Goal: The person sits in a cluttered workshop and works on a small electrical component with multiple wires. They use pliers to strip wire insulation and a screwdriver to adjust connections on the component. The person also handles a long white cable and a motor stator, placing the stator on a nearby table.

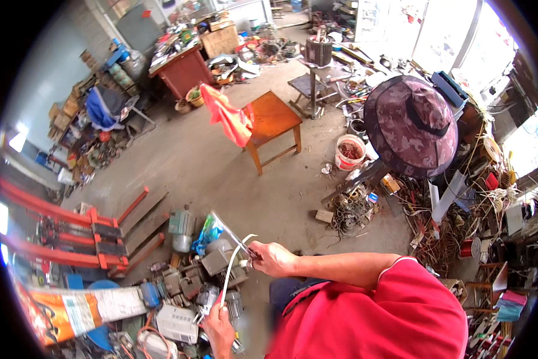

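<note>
A pale curved strip point(227, 278) spans the gap between both hands: the left hand point(219, 331) pinches its lower end, and its upper part crosses a long metal tool point(228, 234) gripped in the right hand point(273, 259). Grey motors point(188, 286) crowd the floor point(221, 185) nearby. Farther off, an orange cloth point(226, 116) hangs on a wooden chair point(275, 118).
</note>
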`<action>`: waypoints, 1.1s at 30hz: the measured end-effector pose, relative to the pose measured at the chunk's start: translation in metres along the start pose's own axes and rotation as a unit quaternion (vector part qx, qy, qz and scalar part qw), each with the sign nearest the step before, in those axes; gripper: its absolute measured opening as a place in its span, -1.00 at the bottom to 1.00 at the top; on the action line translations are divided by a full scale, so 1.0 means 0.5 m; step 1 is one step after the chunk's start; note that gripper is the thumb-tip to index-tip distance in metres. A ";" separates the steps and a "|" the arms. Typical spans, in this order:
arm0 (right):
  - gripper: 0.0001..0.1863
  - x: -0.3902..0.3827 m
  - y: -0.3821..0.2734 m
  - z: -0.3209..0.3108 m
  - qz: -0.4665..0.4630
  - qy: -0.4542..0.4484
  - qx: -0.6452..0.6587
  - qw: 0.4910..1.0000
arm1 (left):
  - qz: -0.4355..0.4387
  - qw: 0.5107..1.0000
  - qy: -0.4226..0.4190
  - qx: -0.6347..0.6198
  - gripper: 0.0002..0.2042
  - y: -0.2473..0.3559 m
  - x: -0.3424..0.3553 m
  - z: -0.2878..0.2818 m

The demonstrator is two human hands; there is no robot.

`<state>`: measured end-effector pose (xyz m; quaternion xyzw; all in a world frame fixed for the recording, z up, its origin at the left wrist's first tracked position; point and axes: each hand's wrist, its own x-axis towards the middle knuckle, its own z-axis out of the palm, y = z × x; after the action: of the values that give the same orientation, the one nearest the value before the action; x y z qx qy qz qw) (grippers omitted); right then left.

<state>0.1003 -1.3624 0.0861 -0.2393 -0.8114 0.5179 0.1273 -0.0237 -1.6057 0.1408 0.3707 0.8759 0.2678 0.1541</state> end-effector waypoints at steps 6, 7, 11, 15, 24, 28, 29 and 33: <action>-0.73 0.223 0.062 -0.079 0.268 -0.002 0.531 0.804 | 0.243 0.956 -0.158 -0.044 -0.81 0.062 0.287 0.122; -0.74 0.264 0.077 -0.101 0.272 0.041 0.568 0.776 | 0.321 0.931 -0.169 0.036 -0.80 0.110 0.345 0.120; -0.70 0.429 0.129 -0.243 0.226 0.260 0.561 0.753 | 0.289 0.880 -0.366 -0.084 -0.81 0.103 0.581 0.163; -0.70 0.518 0.168 -0.404 0.174 0.411 0.507 0.737 | 0.219 0.829 -0.485 -0.175 -0.81 0.066 0.774 0.180; -0.83 0.533 0.159 -0.763 -0.001 0.636 0.383 0.670 | 0.178 0.798 -0.565 -0.110 -0.72 0.288 1.110 0.300; -0.82 0.572 0.237 -0.908 -0.088 0.672 0.349 0.647 | 0.207 0.819 -0.531 -0.060 -0.70 0.354 1.217 0.438; -0.82 0.588 0.260 -0.947 -0.104 0.673 0.347 0.645 | 0.200 0.825 -0.526 -0.060 -0.69 0.369 1.242 0.475; -0.84 0.637 0.331 -1.120 -0.094 0.704 0.321 0.627 | 0.308 0.839 -0.431 -0.124 -0.69 0.474 1.334 0.653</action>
<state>0.1255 -0.7022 0.1651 -0.3972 -0.2754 0.4046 0.7764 -0.1885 -0.8640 -0.0327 0.6775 0.5211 0.2207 0.4698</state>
